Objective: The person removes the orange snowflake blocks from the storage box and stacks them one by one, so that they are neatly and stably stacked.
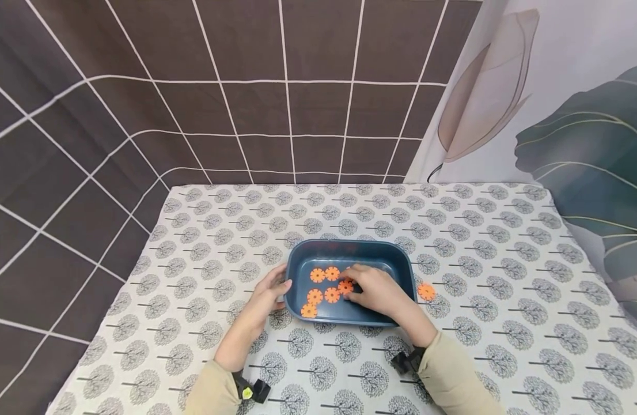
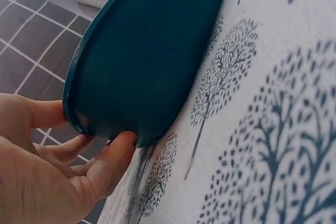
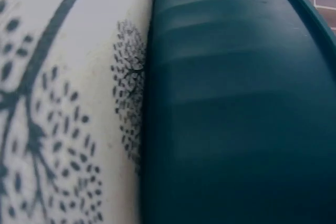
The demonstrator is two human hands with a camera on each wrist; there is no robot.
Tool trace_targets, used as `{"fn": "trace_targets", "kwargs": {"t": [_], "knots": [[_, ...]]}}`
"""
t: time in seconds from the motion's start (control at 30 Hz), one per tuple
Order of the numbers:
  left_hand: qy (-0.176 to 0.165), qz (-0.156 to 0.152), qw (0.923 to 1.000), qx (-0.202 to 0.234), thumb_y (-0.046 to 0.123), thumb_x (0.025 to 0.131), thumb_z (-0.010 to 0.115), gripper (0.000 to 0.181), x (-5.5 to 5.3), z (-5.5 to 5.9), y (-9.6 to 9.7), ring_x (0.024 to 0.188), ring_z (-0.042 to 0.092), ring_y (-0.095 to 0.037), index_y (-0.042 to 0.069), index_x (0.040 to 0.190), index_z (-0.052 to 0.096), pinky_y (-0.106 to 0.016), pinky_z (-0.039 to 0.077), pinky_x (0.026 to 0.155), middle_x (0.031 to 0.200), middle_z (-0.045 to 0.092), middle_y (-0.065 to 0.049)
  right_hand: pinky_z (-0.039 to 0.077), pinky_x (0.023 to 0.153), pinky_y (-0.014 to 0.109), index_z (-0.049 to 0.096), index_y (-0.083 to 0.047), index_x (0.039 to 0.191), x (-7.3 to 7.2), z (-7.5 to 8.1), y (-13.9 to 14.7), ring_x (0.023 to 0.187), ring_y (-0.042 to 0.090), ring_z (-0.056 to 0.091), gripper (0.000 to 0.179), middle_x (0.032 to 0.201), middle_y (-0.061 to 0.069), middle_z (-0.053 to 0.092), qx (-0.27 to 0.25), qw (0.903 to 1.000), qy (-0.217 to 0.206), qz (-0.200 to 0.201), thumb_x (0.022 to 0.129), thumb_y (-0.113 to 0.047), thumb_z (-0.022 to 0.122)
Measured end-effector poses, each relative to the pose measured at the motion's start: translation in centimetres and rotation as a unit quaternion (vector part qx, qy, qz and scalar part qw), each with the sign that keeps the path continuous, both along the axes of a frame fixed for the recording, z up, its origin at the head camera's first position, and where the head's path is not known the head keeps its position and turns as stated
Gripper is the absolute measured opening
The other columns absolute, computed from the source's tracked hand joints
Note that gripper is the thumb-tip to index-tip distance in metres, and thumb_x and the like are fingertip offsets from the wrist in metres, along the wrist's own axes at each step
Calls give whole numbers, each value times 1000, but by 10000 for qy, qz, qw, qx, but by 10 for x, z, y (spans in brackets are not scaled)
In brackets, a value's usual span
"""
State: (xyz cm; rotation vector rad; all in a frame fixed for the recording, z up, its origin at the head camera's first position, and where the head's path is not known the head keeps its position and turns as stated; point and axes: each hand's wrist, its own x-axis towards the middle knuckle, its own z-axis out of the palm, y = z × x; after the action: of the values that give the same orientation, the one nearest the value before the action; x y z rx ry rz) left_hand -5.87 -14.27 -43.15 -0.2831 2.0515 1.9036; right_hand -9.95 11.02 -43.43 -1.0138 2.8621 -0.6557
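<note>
A dark blue rectangular plastic basin (image 1: 349, 320) with rounded corners stands on the table, and several orange notched discs (image 1: 317, 275) lie flat on its floor. My left hand (image 1: 269, 297) holds the basin's left end, thumb at the rim and fingers against the outer wall (image 2: 126, 66). Reaching in over the near right side, my right hand (image 1: 375, 288) has its thumb and fingertips around one orange notched disc (image 1: 345, 286). The fingers partly cover that disc. In the right wrist view only the basin's outer wall (image 3: 241, 103) shows, not the hand.
One more orange disc (image 1: 426, 291) lies on the tree-patterned tablecloth (image 1: 505, 340), just outside the basin's right end. Behind the table hangs a dark grid-patterned curtain (image 1: 318, 109). A pale leaf-patterned cloth (image 1: 572, 52) is at the right.
</note>
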Motion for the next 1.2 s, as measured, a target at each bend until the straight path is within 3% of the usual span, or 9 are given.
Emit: {"fn": "trace_targets", "kwargs": {"t": [0.23, 0.57, 0.87, 1.03, 1.2], "knots": [[-31, 22, 10000, -33, 23, 92, 53, 53, 1, -1, 0, 117, 48, -26, 19, 143, 37, -34, 43, 85, 142, 41, -9, 49, 88, 41, 67, -14, 112, 2, -3, -3, 105, 25, 60, 35, 113, 6, 63, 60, 9998, -189, -60, 78, -23, 75], [-85, 3, 10000, 16, 24, 92, 52, 53, 1, -1, -2, 118, 47, -26, 20, 142, 37, -34, 42, 85, 142, 40, -8, 51, 72, 34, 70, -14, 105, 1, -7, -4, 88, 16, 62, 26, 102, -1, 61, 68, 9999, -140, 24, 80, -22, 73], [-85, -12, 9999, 54, 24, 92, 52, 53, -1, -1, -1, 121, 45, -26, 20, 142, 36, -34, 41, 86, 145, 38, -7, 48, 69, 32, 68, -13, 105, -3, -7, -6, 81, 14, 57, 27, 100, 2, 58, 47, 9983, -585, -51, 80, -22, 73], [-85, -17, 10000, 40, 26, 92, 52, 53, -1, -1, -1, 123, 44, -26, 21, 142, 37, -37, 41, 89, 146, 37, -7, 42, 61, 29, 68, -14, 100, -4, -4, -7, 73, 11, 50, 26, 95, 0, 58, 205, 9980, -591, -125, 79, -27, 74], [-85, -7, 10000, 38, 25, 92, 52, 53, 0, 0, -1, 124, 43, -26, 21, 142, 36, -39, 40, 90, 146, 37, -8, 43, 64, 31, 68, -13, 99, -5, -4, -9, 75, 13, 52, 25, 91, -1, 58, 138, 9973, -689, -214, 77, -24, 75]]}}
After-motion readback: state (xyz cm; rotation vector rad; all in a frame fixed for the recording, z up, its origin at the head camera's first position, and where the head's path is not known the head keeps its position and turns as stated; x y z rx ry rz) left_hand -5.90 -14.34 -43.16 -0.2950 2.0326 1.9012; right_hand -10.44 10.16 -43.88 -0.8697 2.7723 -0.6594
